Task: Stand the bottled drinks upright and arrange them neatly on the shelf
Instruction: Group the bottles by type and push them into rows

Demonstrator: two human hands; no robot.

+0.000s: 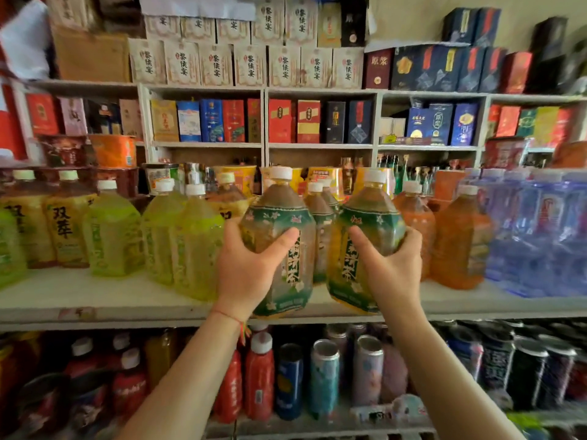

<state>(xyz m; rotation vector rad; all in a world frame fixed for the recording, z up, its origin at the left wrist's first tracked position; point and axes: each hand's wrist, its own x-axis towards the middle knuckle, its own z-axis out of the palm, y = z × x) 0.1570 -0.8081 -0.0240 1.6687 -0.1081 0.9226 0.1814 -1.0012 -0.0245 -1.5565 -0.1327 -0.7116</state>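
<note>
Hands on paired tea bottles at shelf edge: left hand (pixel 246 268) grips left bottle (pixel 281 246), right hand (pixel 392 265) grips right bottle (pixel 365 249), long axes near-upright, caps leaning toward 1 o'clock, bases on shelf (pixel 95 300).

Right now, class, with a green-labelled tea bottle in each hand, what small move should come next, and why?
Probably set both down upright. The left hand and right hand each grip a green-labelled tea bottle at the shelf's front edge, the right one tilted, before matching bottles standing behind.
</note>
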